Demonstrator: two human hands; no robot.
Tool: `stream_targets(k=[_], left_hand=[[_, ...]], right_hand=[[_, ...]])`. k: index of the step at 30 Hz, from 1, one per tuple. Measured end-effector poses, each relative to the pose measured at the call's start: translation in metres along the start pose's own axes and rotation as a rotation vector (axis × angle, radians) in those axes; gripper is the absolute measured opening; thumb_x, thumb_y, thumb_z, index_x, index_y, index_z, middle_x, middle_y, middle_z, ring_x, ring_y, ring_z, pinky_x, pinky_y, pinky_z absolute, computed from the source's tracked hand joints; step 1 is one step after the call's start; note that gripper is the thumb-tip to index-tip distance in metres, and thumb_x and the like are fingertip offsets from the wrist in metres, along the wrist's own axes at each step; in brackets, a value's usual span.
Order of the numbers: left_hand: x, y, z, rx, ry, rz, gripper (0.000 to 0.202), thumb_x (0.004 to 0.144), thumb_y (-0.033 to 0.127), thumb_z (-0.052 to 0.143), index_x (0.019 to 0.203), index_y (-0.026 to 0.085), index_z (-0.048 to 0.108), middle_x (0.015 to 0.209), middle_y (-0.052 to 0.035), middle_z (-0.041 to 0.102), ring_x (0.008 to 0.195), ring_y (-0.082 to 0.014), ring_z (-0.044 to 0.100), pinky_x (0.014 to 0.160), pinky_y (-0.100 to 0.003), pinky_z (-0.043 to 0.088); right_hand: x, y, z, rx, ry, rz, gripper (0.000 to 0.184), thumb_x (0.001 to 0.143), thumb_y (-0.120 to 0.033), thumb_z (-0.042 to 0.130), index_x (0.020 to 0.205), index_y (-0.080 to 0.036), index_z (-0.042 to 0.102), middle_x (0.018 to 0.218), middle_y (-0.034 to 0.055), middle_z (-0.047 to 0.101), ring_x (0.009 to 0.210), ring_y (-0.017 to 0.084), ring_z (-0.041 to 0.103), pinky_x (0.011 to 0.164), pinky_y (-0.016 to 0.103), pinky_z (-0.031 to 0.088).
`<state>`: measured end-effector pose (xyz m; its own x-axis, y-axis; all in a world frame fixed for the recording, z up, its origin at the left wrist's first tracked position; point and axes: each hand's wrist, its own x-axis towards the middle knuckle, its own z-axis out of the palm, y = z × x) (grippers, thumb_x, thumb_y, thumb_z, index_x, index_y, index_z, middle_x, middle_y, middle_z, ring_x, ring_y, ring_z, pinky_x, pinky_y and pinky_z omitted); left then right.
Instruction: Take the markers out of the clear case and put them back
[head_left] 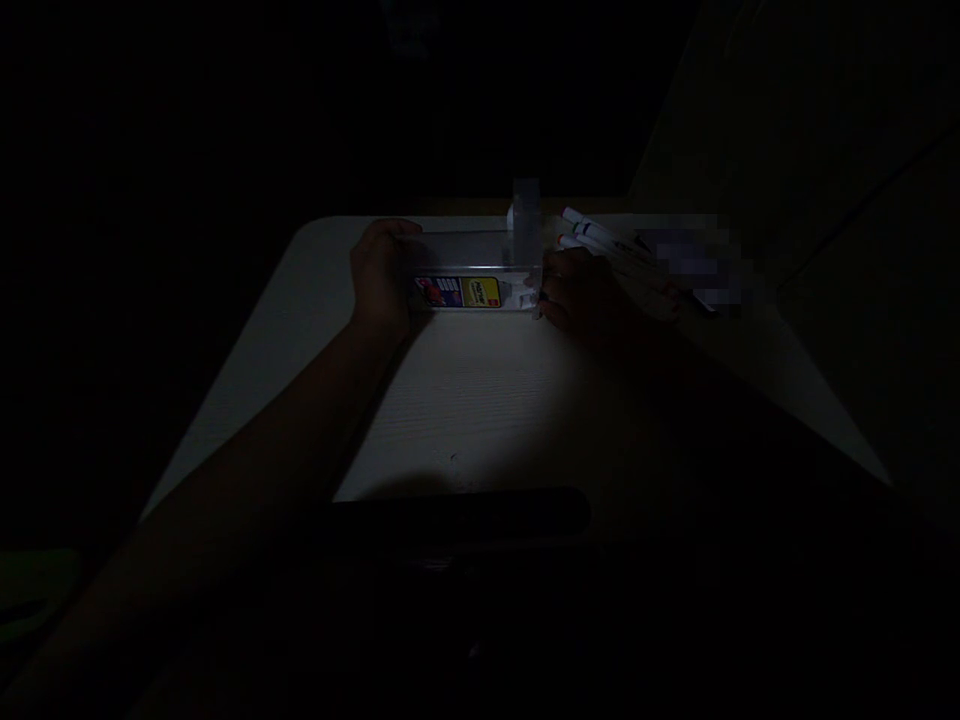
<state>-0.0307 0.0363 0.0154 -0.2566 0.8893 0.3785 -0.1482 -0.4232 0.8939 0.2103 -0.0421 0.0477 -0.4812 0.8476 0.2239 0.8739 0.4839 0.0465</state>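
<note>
Under the left hand (379, 278) and right hand (576, 290) spreads a pale wood-grained tabletop (465, 400); between them sits a clear rectangular plastic box (469, 268), probably light, stiff, slick, best held at its ends: left gripping one, right touching the other, grip unclear. Past the right lie white colour-capped markers (600, 237).

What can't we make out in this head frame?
Left end of clear box, head view: hidden by left hand.
Small print on label, head view: too small, dim.
Contents of pixelated patch, head view: blurred out.
Full outline of right hand, head view: lost in shadow.
</note>
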Motion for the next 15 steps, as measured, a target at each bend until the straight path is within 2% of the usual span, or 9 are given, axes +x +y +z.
stream_targets(k=[5, 9, 15], left_hand=[[-0.0016, 0.0038, 0.0028, 0.012, 0.057, -0.07, 0.007, 0.079, 0.021, 0.056, 0.076, 0.016, 0.059, 0.073, -0.0029, 0.054, 0.064, -0.0144, 0.047, 0.061, -0.028, 0.038], [-0.0025, 0.0043, 0.0037, 0.027, 0.048, -0.048, 0.006, 0.076, 0.02, 0.054, 0.075, 0.017, 0.059, 0.072, -0.0033, 0.053, 0.063, -0.0146, 0.047, 0.059, -0.028, 0.035], [-0.0007, -0.0006, 0.0013, -0.002, 0.012, -0.03, 0.009, 0.081, 0.023, 0.054, 0.077, 0.017, 0.058, 0.073, -0.0029, 0.053, 0.063, -0.0143, 0.047, 0.061, -0.028, 0.038]], right_hand=[[-0.0018, -0.0013, 0.0093, -0.064, 0.088, 0.006, 0.036, 0.1, -0.02, 0.042, 0.127, -0.015, 0.065, 0.134, 0.0185, 0.06, 0.124, 0.034, 0.05, 0.095, 0.047, 0.043], [-0.0013, -0.0018, 0.0104, -0.109, 0.032, -0.013, 0.042, 0.102, -0.02, 0.03, 0.129, -0.012, 0.063, 0.13, 0.0212, 0.059, 0.121, 0.034, 0.051, 0.092, 0.047, 0.042], [-0.0014, -0.0057, 0.0053, -0.127, -0.013, -0.003, 0.041, 0.101, -0.019, 0.032, 0.127, -0.011, 0.062, 0.125, 0.0218, 0.06, 0.114, 0.034, 0.054, 0.091, 0.046, 0.039]])
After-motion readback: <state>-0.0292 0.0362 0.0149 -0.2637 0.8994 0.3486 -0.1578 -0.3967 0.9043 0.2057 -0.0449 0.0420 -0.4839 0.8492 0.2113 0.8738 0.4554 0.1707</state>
